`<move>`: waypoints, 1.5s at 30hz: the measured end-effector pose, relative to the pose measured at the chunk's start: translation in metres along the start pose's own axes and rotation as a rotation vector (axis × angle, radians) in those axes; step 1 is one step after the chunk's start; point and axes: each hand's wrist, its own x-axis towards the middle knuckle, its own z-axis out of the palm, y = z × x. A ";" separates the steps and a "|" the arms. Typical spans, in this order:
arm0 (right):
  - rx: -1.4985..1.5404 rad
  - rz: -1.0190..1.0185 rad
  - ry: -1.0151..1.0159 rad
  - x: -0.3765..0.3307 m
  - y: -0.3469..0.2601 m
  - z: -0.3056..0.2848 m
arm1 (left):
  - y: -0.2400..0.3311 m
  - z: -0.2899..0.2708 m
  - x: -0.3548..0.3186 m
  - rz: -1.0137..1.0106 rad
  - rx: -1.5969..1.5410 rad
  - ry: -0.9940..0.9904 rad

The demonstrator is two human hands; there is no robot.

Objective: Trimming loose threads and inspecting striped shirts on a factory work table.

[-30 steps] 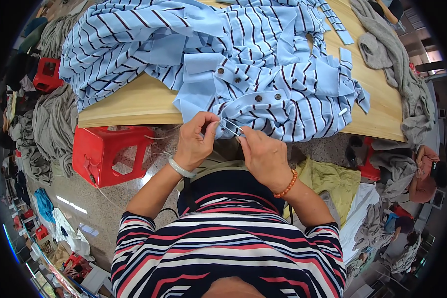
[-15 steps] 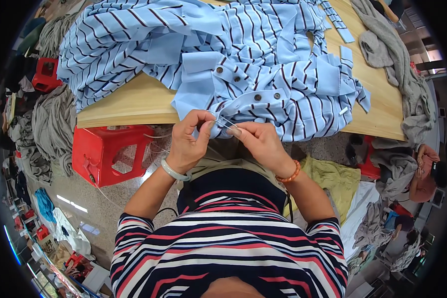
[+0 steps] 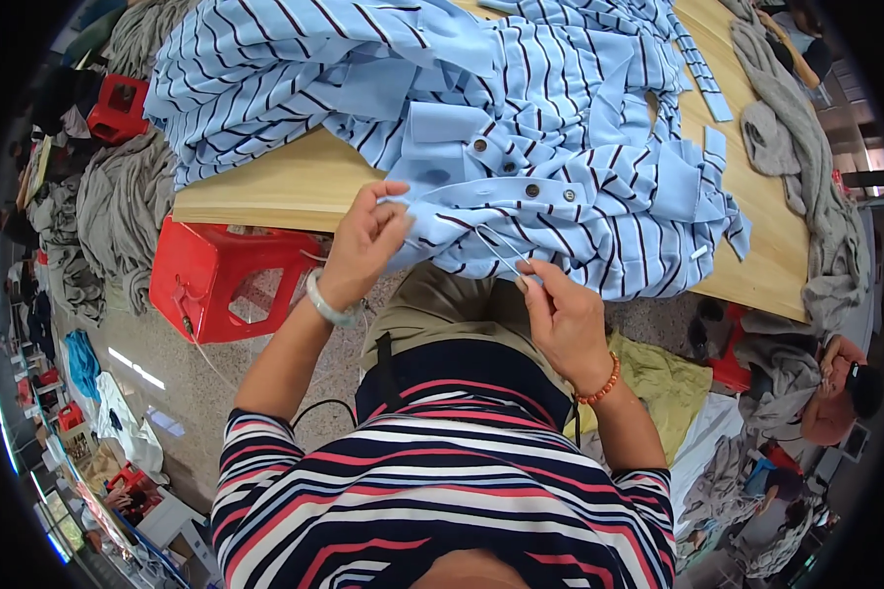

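Note:
A light blue shirt with dark stripes (image 3: 521, 147) lies heaped over the front edge of a wooden table (image 3: 265, 187). Its placket with dark round buttons (image 3: 530, 189) faces me. My left hand (image 3: 363, 240) pinches the hem of the shirt near the table edge. My right hand (image 3: 560, 314) holds a thin needle with white thread (image 3: 501, 253), the thread running up to the fabric. A bead bracelet sits on my right wrist and a pale bangle on my left.
A red plastic stool (image 3: 231, 280) stands under the table at my left. Grey garments hang at the left (image 3: 118, 211) and lie along the table's right side (image 3: 805, 177). Another person (image 3: 835, 393) sits at the lower right. Yellow-green cloth (image 3: 663, 378) lies by my knee.
My right hand has drawn down and to the right, pulling the thread out from the shirt. My left hand stays on the fabric, shifted slightly left.

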 end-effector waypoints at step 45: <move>0.454 0.123 -0.311 0.031 -0.016 0.050 | -0.033 0.028 -0.025 0.580 0.349 0.446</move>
